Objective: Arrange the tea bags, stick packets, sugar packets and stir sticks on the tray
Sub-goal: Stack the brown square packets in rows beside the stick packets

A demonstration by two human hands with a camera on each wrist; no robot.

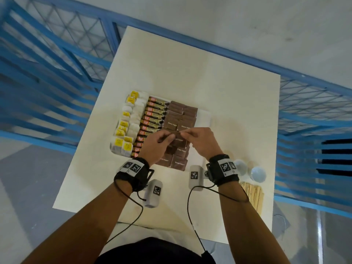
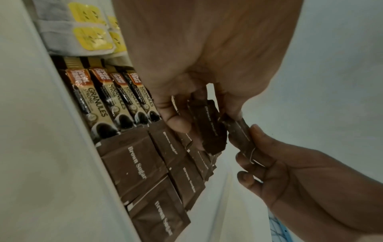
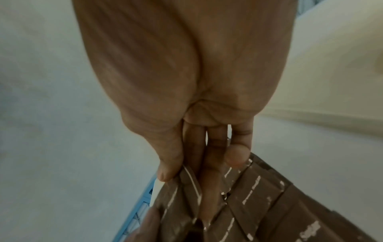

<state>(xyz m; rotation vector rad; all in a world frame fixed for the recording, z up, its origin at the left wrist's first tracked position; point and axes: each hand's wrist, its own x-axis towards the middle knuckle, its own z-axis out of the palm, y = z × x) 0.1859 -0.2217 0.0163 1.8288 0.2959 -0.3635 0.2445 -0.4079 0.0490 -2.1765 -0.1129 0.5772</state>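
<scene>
Both forearms reach over the near table edge (image 1: 80,187). Left hand (image 1: 152,147) and right hand (image 1: 202,141) meet above the tray (image 1: 204,119), each pinching brown sugar packets (image 2: 209,126); the left-wrist view shows the left fingers (image 2: 176,121) holding a small fan of them while the right fingers (image 2: 254,131) pinch one packet at its edge. On the tray lie tea bags (image 1: 123,130), stick packets (image 1: 152,119) and rows of sugar packets. Stir sticks (image 1: 253,193) lie on the table, off the tray. Judgement: the packets are light, thin, crinkly paper that slides easily; pinch them by a sealed edge.
</scene>
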